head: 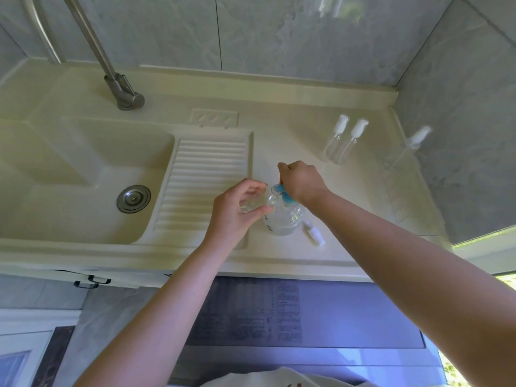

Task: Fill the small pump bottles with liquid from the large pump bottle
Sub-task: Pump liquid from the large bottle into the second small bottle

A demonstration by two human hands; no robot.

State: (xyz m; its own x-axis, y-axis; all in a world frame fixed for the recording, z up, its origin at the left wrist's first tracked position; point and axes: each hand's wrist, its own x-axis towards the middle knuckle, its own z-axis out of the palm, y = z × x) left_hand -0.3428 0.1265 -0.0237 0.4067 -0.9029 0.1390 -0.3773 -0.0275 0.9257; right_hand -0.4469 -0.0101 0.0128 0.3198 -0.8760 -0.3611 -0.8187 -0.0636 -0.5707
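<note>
The large clear pump bottle [284, 217] with a blue pump head [284, 195] stands on the cream counter near its front edge. My right hand [301, 181] rests on top of the blue pump, fingers curled over it. My left hand [237, 210] grips a small clear bottle [252, 203], open-topped and tilted toward the pump's spout. A small white pump cap [314, 233] lies loose on the counter, just right of the large bottle. Two small capped bottles [344, 141] stand together at the back right, and a third [410, 146] stands further right near the wall.
A cream sink basin [83, 174] with a metal drain [133, 198] fills the left, beside a ribbed washboard [203, 177]. A steel tap [122, 90] rises at the back. Grey tiled walls close off the back and right. A cabinet handle [92, 282] sits below the counter edge.
</note>
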